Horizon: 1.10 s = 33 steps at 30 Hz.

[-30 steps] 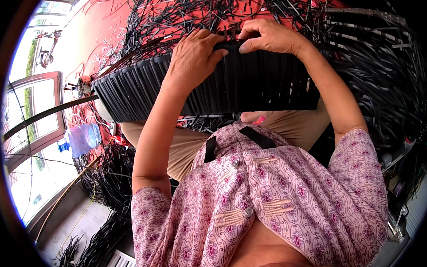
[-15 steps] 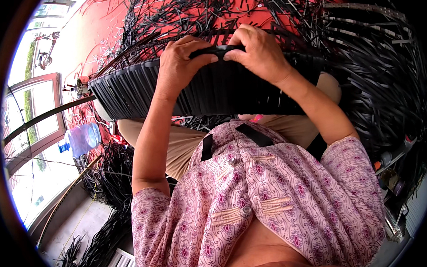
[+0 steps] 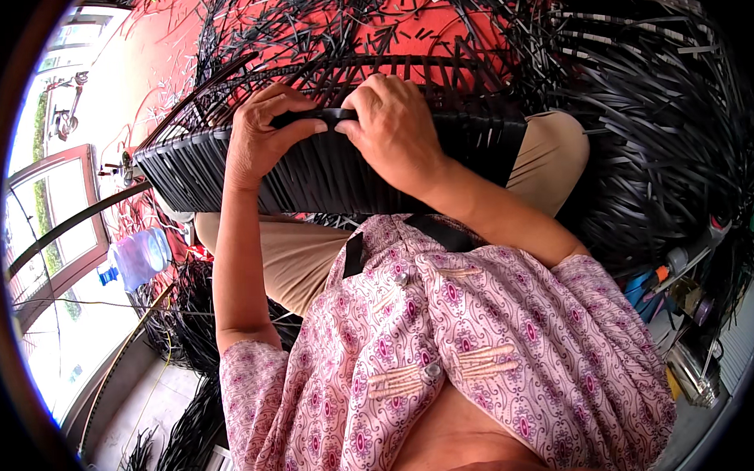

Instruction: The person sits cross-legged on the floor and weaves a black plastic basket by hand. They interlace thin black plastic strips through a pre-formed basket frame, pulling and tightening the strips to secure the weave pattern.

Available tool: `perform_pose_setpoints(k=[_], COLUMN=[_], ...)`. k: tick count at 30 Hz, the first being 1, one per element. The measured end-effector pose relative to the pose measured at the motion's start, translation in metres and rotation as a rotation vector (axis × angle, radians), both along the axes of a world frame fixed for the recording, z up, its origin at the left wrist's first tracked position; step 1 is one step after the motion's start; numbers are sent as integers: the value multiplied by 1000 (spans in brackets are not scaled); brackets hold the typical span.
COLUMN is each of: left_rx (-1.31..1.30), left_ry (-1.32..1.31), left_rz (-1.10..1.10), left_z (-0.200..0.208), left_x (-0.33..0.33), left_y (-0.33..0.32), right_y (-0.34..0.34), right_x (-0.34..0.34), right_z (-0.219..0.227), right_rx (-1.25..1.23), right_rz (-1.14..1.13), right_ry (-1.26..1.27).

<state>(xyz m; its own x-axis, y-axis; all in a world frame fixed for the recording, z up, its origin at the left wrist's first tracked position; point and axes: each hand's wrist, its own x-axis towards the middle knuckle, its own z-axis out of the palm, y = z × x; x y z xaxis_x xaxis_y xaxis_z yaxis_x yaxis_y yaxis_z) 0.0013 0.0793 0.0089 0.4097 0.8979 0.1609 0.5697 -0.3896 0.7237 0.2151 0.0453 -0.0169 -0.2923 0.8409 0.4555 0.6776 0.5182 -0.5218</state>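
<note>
Across my lap lies a long panel [image 3: 325, 181] of black flat strips wrapped side by side over a frame. My left hand [image 3: 264, 133] is closed at its far rim, thumb stretched along the edge toward the right. Close beside it, my right hand [image 3: 391, 129] is closed on the same rim. Between the two thumbs a short piece of black strip [image 3: 333, 115] shows, pinched from both sides. The fingers curl over the far side, so their tips are hidden. Toward the panel's right end, light shows through small gaps.
A large heap of loose black strips [image 3: 656, 151] lies at right, with tools [image 3: 685, 262] below it. Cut strips litter the red floor [image 3: 403, 23] ahead. At left are a clear blue plastic jug [image 3: 143, 259], a bent dark rod [image 3: 77, 214] and a framed glass pane [image 3: 61, 226].
Both hands and the panel sit farther left and slightly lower in view, and surrounding things have shifted too. My hands keep their pinch on the strip at the rim.
</note>
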Motion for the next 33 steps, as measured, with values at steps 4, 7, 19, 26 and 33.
perform_pose_setpoints(k=[4, 7, 19, 26, 33], left_rx=[120, 221, 217, 117, 47], left_ry=[154, 232, 397, 259, 301], left_rz=[-9, 5, -195, -330, -405], left_z=[4, 11, 3, -14, -19], left_x=[3, 22, 113, 154, 174], left_y=[0, -4, -2, 10, 17], right_y=[18, 37, 57, 51, 27], right_x=[43, 103, 196, 213, 219], right_z=[10, 12, -19, -3, 35], right_rx=[-39, -175, -730, -968, -811], right_rz=[57, 65, -150, -100, -8], right_ry=[151, -84, -247, -23, 25])
